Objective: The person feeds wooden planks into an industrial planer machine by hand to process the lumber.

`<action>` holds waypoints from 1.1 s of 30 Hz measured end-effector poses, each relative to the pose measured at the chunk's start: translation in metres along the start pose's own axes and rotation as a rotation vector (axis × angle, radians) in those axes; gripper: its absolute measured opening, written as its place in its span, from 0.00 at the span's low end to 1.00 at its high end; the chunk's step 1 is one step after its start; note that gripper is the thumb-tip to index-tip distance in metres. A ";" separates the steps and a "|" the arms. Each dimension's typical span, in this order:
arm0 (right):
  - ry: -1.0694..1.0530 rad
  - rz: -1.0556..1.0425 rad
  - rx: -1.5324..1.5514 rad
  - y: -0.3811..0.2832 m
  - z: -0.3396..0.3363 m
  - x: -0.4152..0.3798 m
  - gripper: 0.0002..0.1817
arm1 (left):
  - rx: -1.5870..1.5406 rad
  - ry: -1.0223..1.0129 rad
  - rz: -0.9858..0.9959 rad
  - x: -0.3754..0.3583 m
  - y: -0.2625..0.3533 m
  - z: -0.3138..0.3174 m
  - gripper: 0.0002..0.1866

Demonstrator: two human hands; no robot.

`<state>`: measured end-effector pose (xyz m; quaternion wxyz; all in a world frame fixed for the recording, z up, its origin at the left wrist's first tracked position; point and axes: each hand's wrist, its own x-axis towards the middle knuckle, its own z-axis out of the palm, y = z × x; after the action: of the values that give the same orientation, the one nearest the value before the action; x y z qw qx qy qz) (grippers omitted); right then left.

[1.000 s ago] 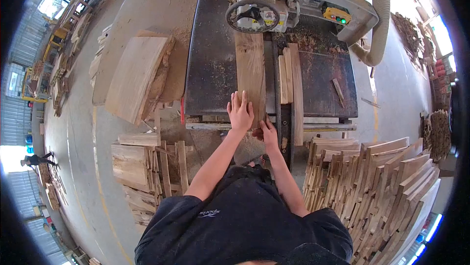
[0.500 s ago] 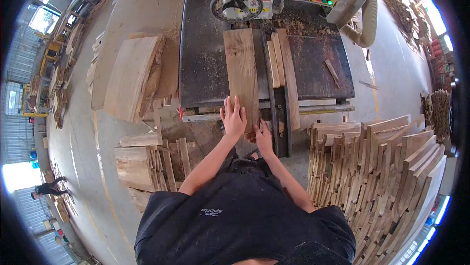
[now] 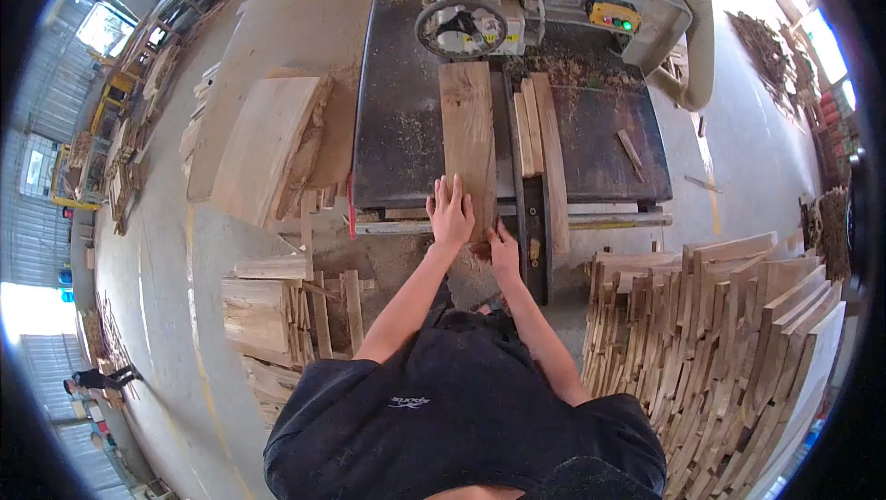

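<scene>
A long brown wooden board [image 3: 468, 121] lies lengthwise on the dark machine table [image 3: 397, 154], its far end by the machine's handwheel [image 3: 460, 27]. My left hand [image 3: 451, 216] rests flat on top of the board near its closer end, fingers stretched out. At the right edge of that end, my right hand [image 3: 503, 253] holds the board, with the fingertips partly hidden. Beside the board runs a dark metal guide rail [image 3: 532, 232]. Narrow wood strips [image 3: 531, 126] and a longer strip [image 3: 552, 163] lie along the rail's right side.
Large planks [image 3: 263, 144] lie on a sheet-topped surface at left. Stacked boards [image 3: 711, 334] stand at right, and more timber [image 3: 263, 311] sits at lower left. A yellow control box [image 3: 614, 15] and a hose [image 3: 699, 38] are on the machine. Another person [image 3: 101, 378] is far left.
The board and both hands have slid slightly forward over the table, toward the machine. My head view has shifted a little, moving the scene right and down.
</scene>
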<state>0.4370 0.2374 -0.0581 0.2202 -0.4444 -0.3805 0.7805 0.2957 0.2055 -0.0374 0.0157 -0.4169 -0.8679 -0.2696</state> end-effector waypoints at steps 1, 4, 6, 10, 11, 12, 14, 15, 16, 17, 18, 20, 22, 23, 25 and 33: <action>0.001 0.010 -0.010 -0.001 0.000 0.000 0.31 | -0.010 -0.006 -0.006 -0.001 0.001 0.000 0.29; -0.020 0.031 -0.063 -0.018 0.004 -0.012 0.30 | -0.005 0.001 -0.020 -0.001 0.001 0.000 0.29; -0.008 0.039 -0.088 -0.021 0.005 -0.011 0.30 | -0.023 -0.017 -0.039 -0.001 0.002 0.000 0.29; 0.008 -0.037 -0.076 0.009 -0.013 0.011 0.28 | -0.017 -0.081 -0.057 0.000 0.004 -0.003 0.30; 0.016 -0.045 -0.109 0.010 -0.013 0.013 0.26 | -0.007 -0.075 -0.055 -0.001 0.004 -0.002 0.29; 0.002 -0.062 -0.108 0.022 -0.019 0.019 0.26 | -0.004 -0.054 -0.051 -0.003 0.005 -0.002 0.29; 0.090 -0.182 -0.120 0.046 -0.024 0.045 0.26 | 0.004 -0.047 -0.045 -0.001 0.005 -0.004 0.30; 0.038 -0.092 -0.108 0.014 -0.012 0.024 0.26 | 0.009 -0.007 -0.044 0.001 0.004 -0.003 0.30; -0.011 0.004 -0.101 -0.014 -0.004 -0.002 0.27 | 0.003 -0.024 -0.050 -0.002 0.003 -0.001 0.30; -0.031 -0.014 -0.109 -0.019 -0.001 -0.002 0.27 | -0.005 -0.048 -0.056 -0.002 0.003 -0.001 0.30; -0.054 0.015 -0.055 -0.018 -0.003 -0.004 0.28 | -0.005 -0.028 -0.058 0.000 0.003 -0.003 0.30; -0.072 0.045 0.001 -0.016 -0.004 0.000 0.29 | -0.010 -0.062 -0.063 -0.001 0.003 -0.003 0.30; -0.004 0.045 0.075 -0.013 -0.001 -0.003 0.29 | -0.015 -0.057 -0.054 -0.002 0.004 -0.003 0.30; 0.008 0.053 0.078 -0.010 -0.002 -0.006 0.29 | -0.009 -0.018 -0.037 -0.002 0.003 -0.002 0.30; -0.040 0.072 0.107 -0.015 -0.001 -0.009 0.29 | -0.009 0.010 -0.024 0.000 0.002 -0.004 0.30; 0.049 0.010 -0.065 0.007 -0.004 0.021 0.29 | 0.015 -0.074 -0.030 0.016 0.000 -0.002 0.29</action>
<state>0.4297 0.2490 -0.0765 0.2109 -0.4722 -0.3981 0.7577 0.2847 0.2162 -0.0318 -0.0176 -0.4133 -0.8761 -0.2477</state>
